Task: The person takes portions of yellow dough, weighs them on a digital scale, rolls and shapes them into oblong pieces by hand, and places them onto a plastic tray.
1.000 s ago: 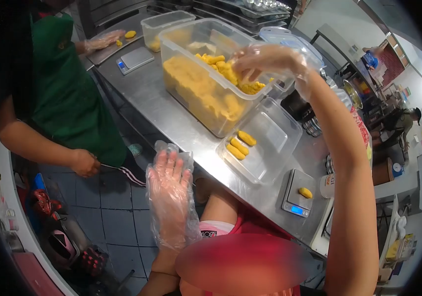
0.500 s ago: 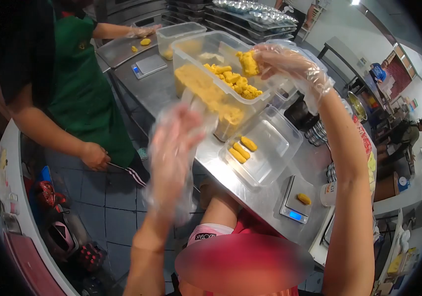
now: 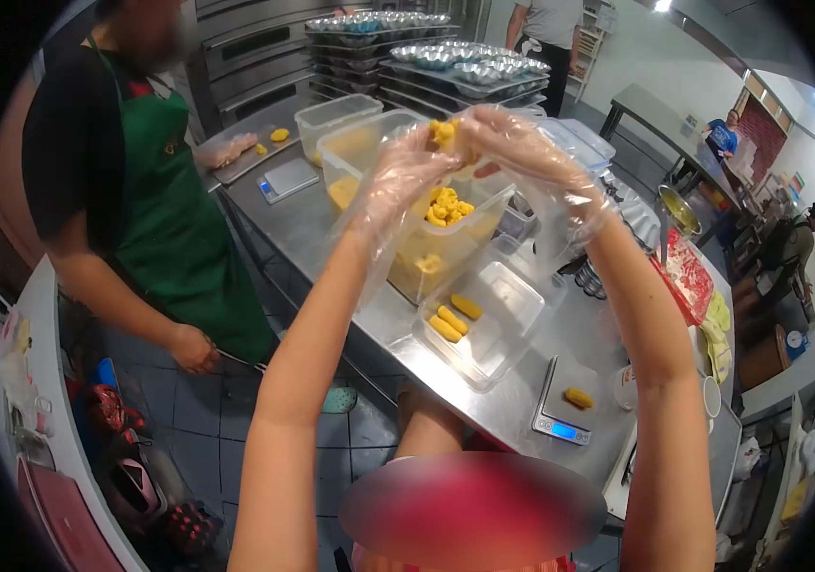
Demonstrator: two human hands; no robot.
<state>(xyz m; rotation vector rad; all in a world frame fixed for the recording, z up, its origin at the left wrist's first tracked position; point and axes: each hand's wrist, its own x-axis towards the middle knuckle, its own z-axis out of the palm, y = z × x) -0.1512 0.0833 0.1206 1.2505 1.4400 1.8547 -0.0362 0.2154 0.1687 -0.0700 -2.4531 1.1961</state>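
Note:
Above a large clear plastic tub (image 3: pixel 340 153), both my hands, in clear plastic gloves, meet around a lump of yellow dough (image 3: pixel 443 135). My right hand (image 3: pixel 517 153) closes on it from the right. My left hand (image 3: pixel 398 181) has its fingers against the lump's left side, partly covering it. More crumbly yellow dough (image 3: pixel 447 206) lies in the tub below. In front of it, a shallow clear container (image 3: pixel 498 329) holds three shaped dough pieces (image 3: pixel 447 324). A small digital scale (image 3: pixel 562 431) with one dough piece (image 3: pixel 578 398) on it stands nearer me.
A person in a green apron (image 3: pixel 174 191) stands at the left, a gloved hand on a tray (image 3: pixel 240 167) of dough. Another scale (image 3: pixel 288 181) and a clear tub (image 3: pixel 317 124) are near them. Stacked trays of metal moulds (image 3: pixel 469 65) stand behind. A red bag (image 3: pixel 684 276) lies right.
My left hand has risen from in front of the tub to the dough lump. My right hand has shifted slightly left and down with the lump. The view has also shifted.

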